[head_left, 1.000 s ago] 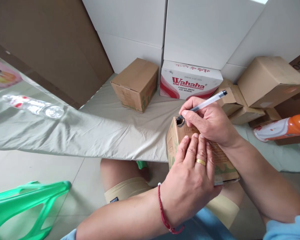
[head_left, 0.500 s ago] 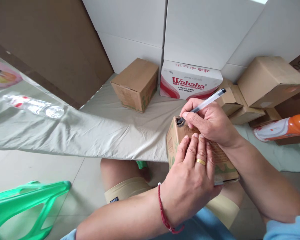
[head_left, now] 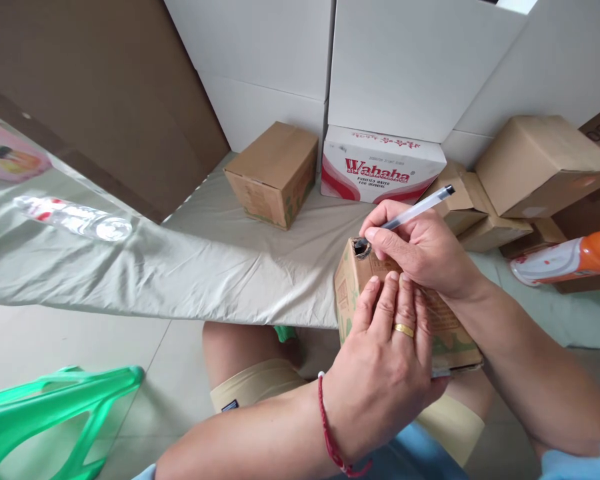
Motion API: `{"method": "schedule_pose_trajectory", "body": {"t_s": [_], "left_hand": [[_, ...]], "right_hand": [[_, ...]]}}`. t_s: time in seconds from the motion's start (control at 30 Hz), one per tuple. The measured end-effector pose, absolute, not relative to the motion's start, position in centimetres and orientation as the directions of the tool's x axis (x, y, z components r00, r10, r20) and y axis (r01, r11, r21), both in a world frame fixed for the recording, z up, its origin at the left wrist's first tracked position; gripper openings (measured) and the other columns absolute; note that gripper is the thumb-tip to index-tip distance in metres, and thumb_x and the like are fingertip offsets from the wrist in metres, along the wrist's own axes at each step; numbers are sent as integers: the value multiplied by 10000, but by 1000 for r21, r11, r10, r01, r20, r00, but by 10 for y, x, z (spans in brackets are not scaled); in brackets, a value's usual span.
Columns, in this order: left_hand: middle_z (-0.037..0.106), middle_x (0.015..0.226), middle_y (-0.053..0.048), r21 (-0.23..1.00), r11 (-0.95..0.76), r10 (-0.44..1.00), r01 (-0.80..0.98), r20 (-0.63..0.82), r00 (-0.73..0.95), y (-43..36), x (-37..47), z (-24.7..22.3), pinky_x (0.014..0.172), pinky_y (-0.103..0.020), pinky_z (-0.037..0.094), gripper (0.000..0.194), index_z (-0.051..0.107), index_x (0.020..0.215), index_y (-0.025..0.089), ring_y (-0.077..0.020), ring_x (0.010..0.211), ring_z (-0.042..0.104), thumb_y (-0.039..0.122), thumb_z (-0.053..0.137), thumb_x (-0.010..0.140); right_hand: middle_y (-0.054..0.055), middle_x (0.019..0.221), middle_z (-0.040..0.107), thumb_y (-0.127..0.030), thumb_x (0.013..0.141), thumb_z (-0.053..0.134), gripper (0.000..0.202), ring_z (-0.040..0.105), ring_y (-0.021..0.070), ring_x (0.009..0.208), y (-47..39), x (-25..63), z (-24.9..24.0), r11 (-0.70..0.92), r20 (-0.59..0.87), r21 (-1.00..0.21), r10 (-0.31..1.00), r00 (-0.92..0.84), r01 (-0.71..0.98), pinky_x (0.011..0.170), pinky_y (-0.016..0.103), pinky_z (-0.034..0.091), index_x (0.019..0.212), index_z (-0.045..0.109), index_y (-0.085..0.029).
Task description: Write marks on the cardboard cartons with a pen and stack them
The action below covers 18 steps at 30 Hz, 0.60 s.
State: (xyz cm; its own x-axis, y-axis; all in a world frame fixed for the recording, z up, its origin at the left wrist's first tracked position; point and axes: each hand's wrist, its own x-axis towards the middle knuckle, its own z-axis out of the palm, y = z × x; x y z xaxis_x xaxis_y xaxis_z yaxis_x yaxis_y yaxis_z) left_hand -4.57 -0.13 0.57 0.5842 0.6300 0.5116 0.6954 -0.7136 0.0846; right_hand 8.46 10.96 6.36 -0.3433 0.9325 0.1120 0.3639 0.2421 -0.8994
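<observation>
My right hand [head_left: 415,247] grips a clear pen [head_left: 417,208] with a dark end pointing up and to the right. The pen's lower end is at a ragged dark hole [head_left: 362,248] near the far left corner of a brown cardboard box [head_left: 445,317]; whether the tip is inside I cannot tell. My left hand [head_left: 387,340] lies flat on the top of this box, fingers stretched out, with a gold ring on one finger. The box is over my lap at the edge of the cloth-covered table.
A closed carton [head_left: 275,167] and a white-and-red Wahaha box [head_left: 380,167] stand on the cloth [head_left: 205,260]. Several brown boxes [head_left: 543,160] are stacked at right beside an orange-and-white bottle [head_left: 570,257]. A clear bottle [head_left: 75,217] lies left. A green stool [head_left: 100,393] stands on the floor.
The view has shifted slightly. The pen's lower end has drawn a little toward the right side of the hole, showing more of the dark opening. The left hand stays on the box.
</observation>
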Motion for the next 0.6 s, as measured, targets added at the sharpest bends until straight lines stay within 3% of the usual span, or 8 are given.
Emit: {"method": "schedule_pose_trajectory", "body": {"t_s": [0.33, 0.4, 0.5, 0.57, 0.6], "left_hand": [[610, 1556, -331, 98, -720, 630, 687, 507, 588, -2, -46, 4, 1276, -592, 440, 937, 597, 1483, -75, -466, 1491, 583, 695, 671, 955], [604, 1563, -331, 107, -720, 629, 686, 516, 581, -1, -45, 2, 1280, -592, 441, 920, 603, 1476, -73, -464, 1489, 584, 685, 670, 957], [616, 1559, -316, 117, -731, 612, 673, 550, 568, 1, -47, 0, 1285, -592, 441, 855, 620, 1453, -59, -453, 1490, 585, 663, 637, 996], [654, 1538, -267, 132, -769, 563, 626, 603, 565, 2, -51, 0, 1299, -587, 432, 762, 655, 1415, -18, -427, 1502, 576, 646, 579, 1049], [670, 1530, -235, 151, -797, 532, 585, 633, 562, 1, -55, 0, 1315, -584, 417, 712, 668, 1397, 10, -410, 1527, 552, 633, 549, 1074]], "right_hand": [[-67, 579, 526, -218, 935, 638, 122, 434, 74, 518, 108, 86, 62, 277, 153, -894, 928, -340, 353, 494, 221, 321, 818, 661, -191], [-58, 589, 554, -213, 945, 658, 111, 458, 80, 532, 108, 87, 63, 306, 253, -917, 942, -219, 256, 500, 230, 311, 839, 684, -191], [-35, 673, 665, -248, 946, 691, 50, 370, 69, 462, 108, 95, 63, 372, 376, -927, 918, 125, 54, 457, 266, 199, 933, 688, -199], [-14, 775, 736, -278, 958, 680, 95, 287, 70, 425, 105, 110, 56, 416, 403, -909, 854, 328, 33, 452, 291, 151, 1025, 648, -218], [-2, 839, 755, -298, 982, 642, 112, 276, 74, 425, 102, 121, 49, 418, 421, -903, 814, 399, 99, 455, 293, 163, 1067, 613, -233]]}}
